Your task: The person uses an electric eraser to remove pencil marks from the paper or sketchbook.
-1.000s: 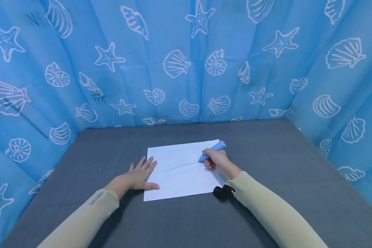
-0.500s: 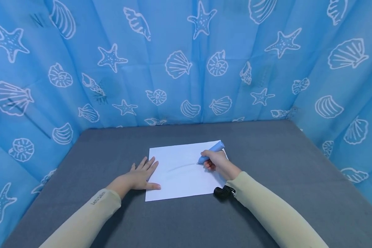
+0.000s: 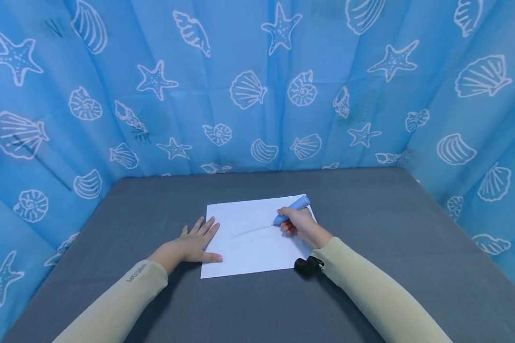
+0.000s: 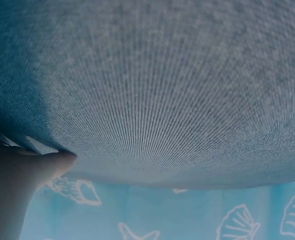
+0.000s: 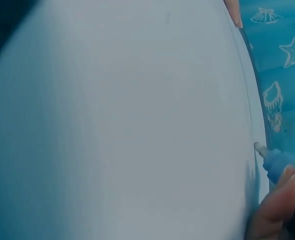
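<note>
A white sheet of paper [image 3: 240, 257] lies on the grey table, with a faint thin line [image 3: 251, 231] slanting across its middle. My left hand [image 3: 189, 245] rests flat on its left edge, fingers spread. My right hand [image 3: 302, 226] grips a thick blue marker [image 3: 298, 204] over the right half of the sheet. The marker is tilted, its tip down at the line's right end. In the right wrist view the tip of the marker [image 5: 260, 149] meets the paper [image 5: 152, 110]. The left wrist view shows the thumb [image 4: 57, 162] low over the grey cloth.
Grey cloth covers the table [image 3: 369, 209] around the sheet. A blue curtain [image 3: 214, 95] with white shells and starfish encloses the back and sides. A small black device [image 3: 306, 267] sits at my right cuff, over the paper's lower right corner.
The marker and right hand have shifted slightly left and down over the paper. My left hand holds its place on the sheet. The whole head view has drifted a little.
</note>
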`<state>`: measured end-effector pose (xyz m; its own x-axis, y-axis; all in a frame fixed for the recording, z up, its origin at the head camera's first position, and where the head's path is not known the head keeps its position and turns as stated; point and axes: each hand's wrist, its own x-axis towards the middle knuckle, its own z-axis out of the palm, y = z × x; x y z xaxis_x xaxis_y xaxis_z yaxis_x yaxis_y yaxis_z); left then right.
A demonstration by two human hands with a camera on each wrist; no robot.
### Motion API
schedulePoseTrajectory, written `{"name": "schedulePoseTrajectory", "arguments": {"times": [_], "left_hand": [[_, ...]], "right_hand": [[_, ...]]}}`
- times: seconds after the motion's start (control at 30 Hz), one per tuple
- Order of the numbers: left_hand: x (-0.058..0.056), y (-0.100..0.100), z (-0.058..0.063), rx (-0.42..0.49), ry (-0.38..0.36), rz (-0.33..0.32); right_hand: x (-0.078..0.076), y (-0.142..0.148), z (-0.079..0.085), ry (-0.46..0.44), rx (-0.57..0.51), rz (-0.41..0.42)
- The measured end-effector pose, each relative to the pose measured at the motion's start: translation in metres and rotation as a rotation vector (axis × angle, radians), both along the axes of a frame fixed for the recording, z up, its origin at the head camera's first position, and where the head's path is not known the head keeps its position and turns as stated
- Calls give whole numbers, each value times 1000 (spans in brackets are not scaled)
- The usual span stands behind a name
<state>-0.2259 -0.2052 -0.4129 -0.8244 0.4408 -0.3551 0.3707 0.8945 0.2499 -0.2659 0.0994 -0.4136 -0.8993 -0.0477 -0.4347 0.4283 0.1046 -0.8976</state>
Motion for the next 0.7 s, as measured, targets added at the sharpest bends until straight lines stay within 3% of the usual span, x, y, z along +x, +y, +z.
{"name": "schedulePoseTrajectory", "arguments": {"times": [0.7], "left_hand": [[-2, -1, -4, 16, 0, -18]], "right_hand": [[0, 6, 3, -8, 3, 37]]}}
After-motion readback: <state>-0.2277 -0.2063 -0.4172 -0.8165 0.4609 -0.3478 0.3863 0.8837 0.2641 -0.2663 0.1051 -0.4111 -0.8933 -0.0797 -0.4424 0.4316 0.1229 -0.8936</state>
